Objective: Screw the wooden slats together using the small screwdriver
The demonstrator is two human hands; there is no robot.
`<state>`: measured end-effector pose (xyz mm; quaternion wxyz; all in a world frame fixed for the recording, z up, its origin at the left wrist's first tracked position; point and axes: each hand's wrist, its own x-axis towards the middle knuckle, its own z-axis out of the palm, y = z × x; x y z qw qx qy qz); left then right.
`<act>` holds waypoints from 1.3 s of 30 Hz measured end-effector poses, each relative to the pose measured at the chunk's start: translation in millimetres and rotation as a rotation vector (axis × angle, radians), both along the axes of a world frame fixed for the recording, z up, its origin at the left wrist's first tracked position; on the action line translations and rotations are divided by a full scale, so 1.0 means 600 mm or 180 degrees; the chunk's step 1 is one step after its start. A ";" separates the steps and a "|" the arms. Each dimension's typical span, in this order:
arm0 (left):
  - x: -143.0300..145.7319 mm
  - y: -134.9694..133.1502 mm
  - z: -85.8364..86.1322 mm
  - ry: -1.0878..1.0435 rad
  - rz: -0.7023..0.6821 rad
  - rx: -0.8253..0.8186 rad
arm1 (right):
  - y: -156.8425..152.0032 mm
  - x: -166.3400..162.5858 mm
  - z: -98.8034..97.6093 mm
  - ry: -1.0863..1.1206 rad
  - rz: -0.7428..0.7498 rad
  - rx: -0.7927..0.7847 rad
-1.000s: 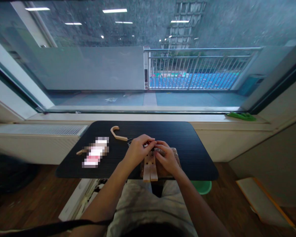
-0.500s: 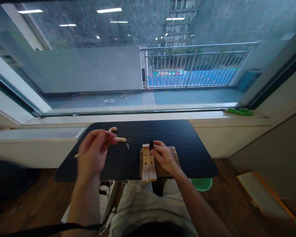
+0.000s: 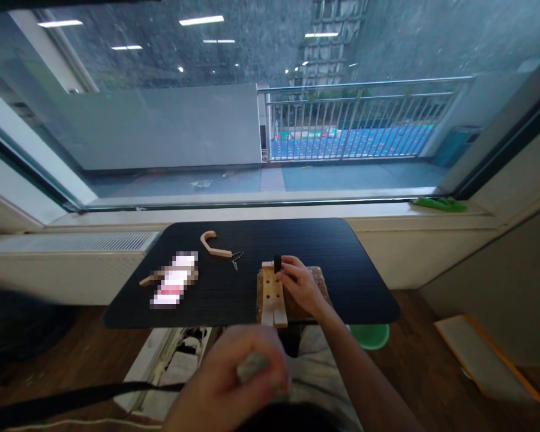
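My right hand pinches a short black cylindrical piece that stands upright at the far right side of two pale wooden strips. The strips lie side by side with several dark holes and rest on a brown block at the table's near edge. My left hand is close to the camera above the lap, blurred, its fingers curled round to the thumb; anything between the tips is too unclear to name. A hook-shaped wooden piece lies farther back, beside several thin metal screws or pins.
The dark table stands against the window sill. On its left lies a pixelated patch over a thin wooden stick. A green bowl is below, a white drawer under the left side, a green cloth on the sill.
My left hand has swung from above the table's left side down and right toward my body, uncovering the hook-shaped piece. My right hand stays at the black piece.
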<state>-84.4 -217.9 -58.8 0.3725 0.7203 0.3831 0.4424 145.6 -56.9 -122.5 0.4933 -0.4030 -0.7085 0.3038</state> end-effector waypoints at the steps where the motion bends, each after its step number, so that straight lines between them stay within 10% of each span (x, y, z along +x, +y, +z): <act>1: 0.032 0.043 0.011 0.0091 0.0153 -0.0008 | 0.001 0.000 -0.002 -0.0003 0.0006 0.0008; 8: 0.122 0.221 0.030 0.0104 0.1343 0.0375 | 0.005 -0.003 -0.012 0.0040 -0.0024 0.0014; 39: 0.115 0.267 0.049 0.1594 0.0588 0.0932 | -0.011 0.021 0.013 -0.0362 -0.0163 0.0019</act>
